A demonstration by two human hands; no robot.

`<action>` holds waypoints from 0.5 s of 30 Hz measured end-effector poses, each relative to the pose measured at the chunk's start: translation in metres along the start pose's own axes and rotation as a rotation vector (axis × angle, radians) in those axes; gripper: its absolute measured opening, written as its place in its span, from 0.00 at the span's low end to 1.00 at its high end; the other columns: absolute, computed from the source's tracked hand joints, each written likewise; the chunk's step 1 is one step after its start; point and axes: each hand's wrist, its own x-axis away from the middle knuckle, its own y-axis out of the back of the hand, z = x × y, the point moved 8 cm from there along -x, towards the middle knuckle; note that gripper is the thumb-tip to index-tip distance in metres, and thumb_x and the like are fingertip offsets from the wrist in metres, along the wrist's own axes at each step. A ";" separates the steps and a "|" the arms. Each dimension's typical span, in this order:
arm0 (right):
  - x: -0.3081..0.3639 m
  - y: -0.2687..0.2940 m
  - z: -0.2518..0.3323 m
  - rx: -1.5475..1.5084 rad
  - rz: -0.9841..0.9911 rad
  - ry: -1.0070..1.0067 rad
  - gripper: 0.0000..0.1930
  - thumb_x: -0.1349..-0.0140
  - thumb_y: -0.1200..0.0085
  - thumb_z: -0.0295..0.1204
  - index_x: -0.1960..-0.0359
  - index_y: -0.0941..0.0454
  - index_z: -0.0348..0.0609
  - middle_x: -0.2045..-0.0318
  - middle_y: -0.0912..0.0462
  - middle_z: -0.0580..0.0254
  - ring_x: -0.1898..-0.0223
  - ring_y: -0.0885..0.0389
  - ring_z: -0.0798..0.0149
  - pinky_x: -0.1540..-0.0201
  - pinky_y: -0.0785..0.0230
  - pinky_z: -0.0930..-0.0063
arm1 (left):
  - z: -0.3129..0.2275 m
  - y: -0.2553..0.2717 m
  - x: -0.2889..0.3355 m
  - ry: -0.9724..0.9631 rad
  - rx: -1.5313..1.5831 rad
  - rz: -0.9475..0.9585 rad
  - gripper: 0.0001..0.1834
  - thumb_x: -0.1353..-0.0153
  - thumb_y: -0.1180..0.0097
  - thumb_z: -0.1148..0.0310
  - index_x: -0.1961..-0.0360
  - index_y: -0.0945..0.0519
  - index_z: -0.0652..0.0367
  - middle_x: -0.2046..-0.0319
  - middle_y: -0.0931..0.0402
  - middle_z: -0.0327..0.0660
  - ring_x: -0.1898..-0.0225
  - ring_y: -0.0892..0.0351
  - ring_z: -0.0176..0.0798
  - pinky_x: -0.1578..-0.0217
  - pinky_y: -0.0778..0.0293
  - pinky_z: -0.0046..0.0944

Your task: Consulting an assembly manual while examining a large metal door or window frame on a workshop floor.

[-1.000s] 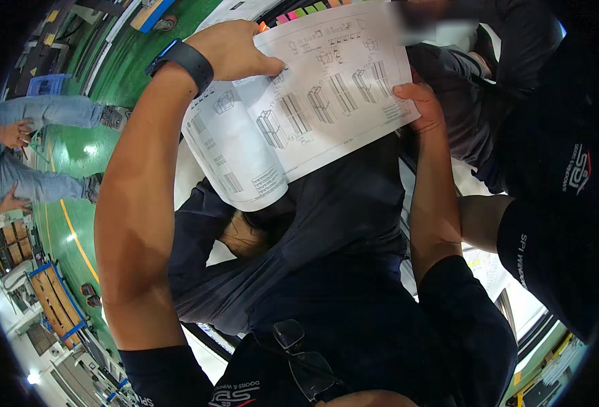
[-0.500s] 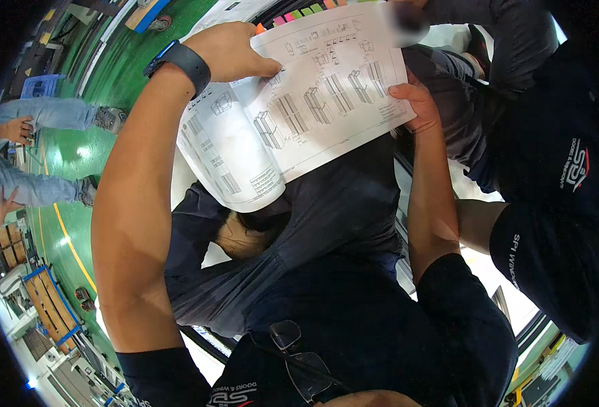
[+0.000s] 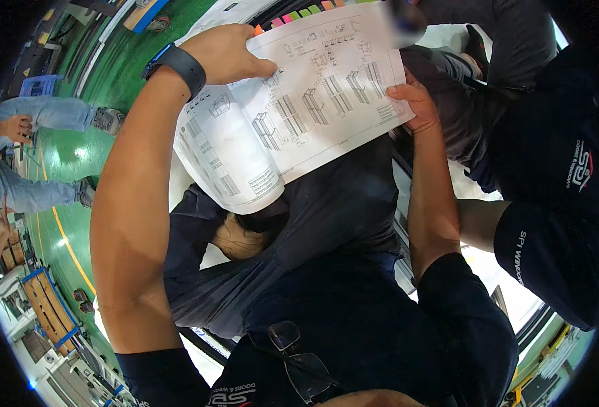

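A booklet of printed line drawings (image 3: 326,146) is held up over my lap, with coloured tabs along its far edge. Its left page curls downward. My left hand (image 3: 235,55), with a dark watch (image 3: 177,68) on the wrist, grips the booklet near its far left part, the thumb lying on the page. At the right edge my right hand (image 3: 416,103) pinches the sheet, thumb on top and fingers behind it. The drawings show long profiles and box-like frames. What lies under the booklet is hidden.
A co-worker in dark clothes (image 3: 544,183) sits close at my right. At the left stands another person in light jeans (image 3: 45,115) on the green floor (image 3: 65,159). A wooden-topped cart with a blue frame (image 3: 50,305) is at the lower left. Sunglasses (image 3: 299,359) hang from my shirt.
Both my hands and the booklet have barely shifted, a touch to the left. At the far left, the lower hand of the person in jeans has moved down.
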 end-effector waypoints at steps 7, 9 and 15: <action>0.002 -0.006 0.002 -0.025 0.037 0.005 0.30 0.49 0.40 0.18 0.40 0.25 0.40 0.49 0.18 0.52 0.51 0.17 0.57 0.45 0.26 0.64 | 0.008 0.004 0.008 -0.021 0.055 -0.001 0.35 0.47 0.34 0.49 0.44 0.23 0.64 0.51 0.21 0.57 0.51 0.21 0.52 0.48 0.27 0.42; 0.004 -0.007 0.004 -0.023 0.035 -0.009 0.31 0.50 0.40 0.17 0.39 0.26 0.39 0.48 0.18 0.51 0.50 0.18 0.57 0.45 0.26 0.65 | 0.013 0.004 0.017 -0.080 0.180 0.073 0.38 0.47 0.32 0.52 0.40 0.27 0.63 0.50 0.21 0.54 0.49 0.21 0.50 0.46 0.28 0.41; 0.007 -0.018 0.018 0.094 -0.038 0.026 0.32 0.51 0.40 0.18 0.39 0.29 0.35 0.49 0.19 0.49 0.52 0.17 0.56 0.45 0.25 0.64 | 0.051 -0.001 0.041 -0.010 0.298 -0.028 0.41 0.49 0.29 0.60 0.34 0.32 0.52 0.38 0.30 0.45 0.40 0.28 0.50 0.40 0.32 0.44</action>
